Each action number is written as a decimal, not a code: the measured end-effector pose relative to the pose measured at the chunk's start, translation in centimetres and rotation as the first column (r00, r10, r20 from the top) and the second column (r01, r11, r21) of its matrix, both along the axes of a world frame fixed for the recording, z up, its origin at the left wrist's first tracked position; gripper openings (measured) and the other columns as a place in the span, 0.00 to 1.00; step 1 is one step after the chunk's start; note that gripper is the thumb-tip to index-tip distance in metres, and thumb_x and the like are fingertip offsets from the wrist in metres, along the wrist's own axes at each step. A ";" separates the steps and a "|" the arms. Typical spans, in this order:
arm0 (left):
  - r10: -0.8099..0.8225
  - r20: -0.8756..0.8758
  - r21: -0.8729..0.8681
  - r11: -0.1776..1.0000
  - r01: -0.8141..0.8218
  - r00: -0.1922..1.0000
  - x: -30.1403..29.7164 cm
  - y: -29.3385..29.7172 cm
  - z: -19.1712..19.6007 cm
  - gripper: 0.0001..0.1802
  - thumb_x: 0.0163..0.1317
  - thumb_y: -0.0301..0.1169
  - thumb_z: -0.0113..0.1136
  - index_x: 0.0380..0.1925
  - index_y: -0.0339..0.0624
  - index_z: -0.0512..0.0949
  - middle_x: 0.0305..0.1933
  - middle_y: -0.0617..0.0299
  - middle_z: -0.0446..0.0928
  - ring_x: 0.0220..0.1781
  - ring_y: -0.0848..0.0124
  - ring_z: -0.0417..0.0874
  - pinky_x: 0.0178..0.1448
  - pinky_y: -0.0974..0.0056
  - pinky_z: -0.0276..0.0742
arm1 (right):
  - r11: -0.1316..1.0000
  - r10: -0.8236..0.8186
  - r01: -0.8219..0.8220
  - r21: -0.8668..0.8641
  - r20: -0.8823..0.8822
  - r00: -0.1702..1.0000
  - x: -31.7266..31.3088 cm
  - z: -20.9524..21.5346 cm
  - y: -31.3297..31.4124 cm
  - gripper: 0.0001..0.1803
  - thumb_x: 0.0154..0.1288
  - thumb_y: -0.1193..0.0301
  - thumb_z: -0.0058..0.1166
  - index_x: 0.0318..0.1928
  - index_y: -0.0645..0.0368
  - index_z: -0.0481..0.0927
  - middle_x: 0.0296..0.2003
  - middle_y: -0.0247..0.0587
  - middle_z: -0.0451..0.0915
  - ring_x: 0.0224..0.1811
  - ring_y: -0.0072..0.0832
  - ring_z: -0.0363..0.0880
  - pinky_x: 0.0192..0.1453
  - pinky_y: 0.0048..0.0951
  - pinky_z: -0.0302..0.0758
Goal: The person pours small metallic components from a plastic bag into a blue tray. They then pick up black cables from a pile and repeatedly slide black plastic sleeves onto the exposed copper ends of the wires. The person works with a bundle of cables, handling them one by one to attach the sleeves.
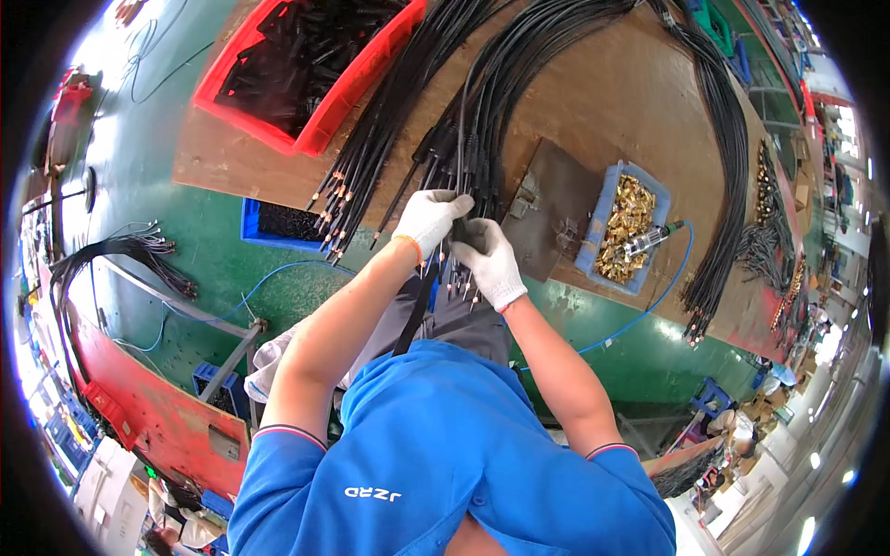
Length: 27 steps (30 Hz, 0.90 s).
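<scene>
My left hand (430,222), in a white glove, is closed with thumb and fingers pinched round a black cable at the table's front edge. Just beside and slightly nearer, my gloved right hand (489,263) has its fingers curled round a dark cable part; its exact shape is hidden. Black cables (482,120) run from the far side of the table down to both hands, with several black sleeves on them. Their stripped, copper-coloured ends hang past the edge, below my hands. Another bundle of black cables (375,139) with bare ends lies to the left.
A red bin (324,125) of black sleeves stands at the far left of the wooden table (575,65). Right of my hands are a dark metal plate (547,199) and a blue tray (593,236) of brass fittings. An air tool (649,239) with a blue hose rests on it.
</scene>
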State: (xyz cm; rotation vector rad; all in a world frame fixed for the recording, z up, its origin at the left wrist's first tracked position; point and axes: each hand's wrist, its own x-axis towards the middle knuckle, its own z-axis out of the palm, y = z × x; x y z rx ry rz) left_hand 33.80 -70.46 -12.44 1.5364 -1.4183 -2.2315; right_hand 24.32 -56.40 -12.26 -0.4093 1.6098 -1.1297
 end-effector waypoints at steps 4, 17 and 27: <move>0.010 -0.099 0.043 0.999 -0.006 0.995 0.9 0.3 -0.3 0.27 0.75 0.47 0.62 0.58 0.32 0.84 0.50 0.58 0.89 0.48 0.74 0.87 0.55 0.67 0.81 | 0.999 0.027 -0.022 0.038 -0.127 0.991 -0.9 -1.1 -3.0 0.20 0.63 0.74 0.69 0.52 0.66 0.76 0.44 0.44 0.86 0.47 0.29 0.85 0.55 0.31 0.82; 0.038 -0.028 0.099 0.994 -0.035 0.999 6.0 2.7 1.8 0.17 0.74 0.43 0.64 0.44 0.39 0.83 0.31 0.60 0.84 0.32 0.70 0.86 0.37 0.62 0.82 | 0.990 0.078 -0.072 0.124 -0.045 0.996 -3.5 -1.1 -14.0 0.17 0.61 0.73 0.72 0.46 0.64 0.77 0.37 0.38 0.81 0.33 0.25 0.84 0.30 0.30 0.85; -0.101 0.488 -0.605 0.677 0.420 0.867 8.0 0.0 -1.6 0.37 0.62 0.46 0.69 0.67 0.39 0.73 0.63 0.41 0.78 0.64 0.44 0.81 0.65 0.47 0.79 | 0.998 0.000 0.035 0.046 -0.608 0.794 -14.6 -3.9 -12.7 0.24 0.67 0.55 0.69 0.52 0.62 0.85 0.42 0.45 0.90 0.42 0.30 0.88 0.50 0.33 0.82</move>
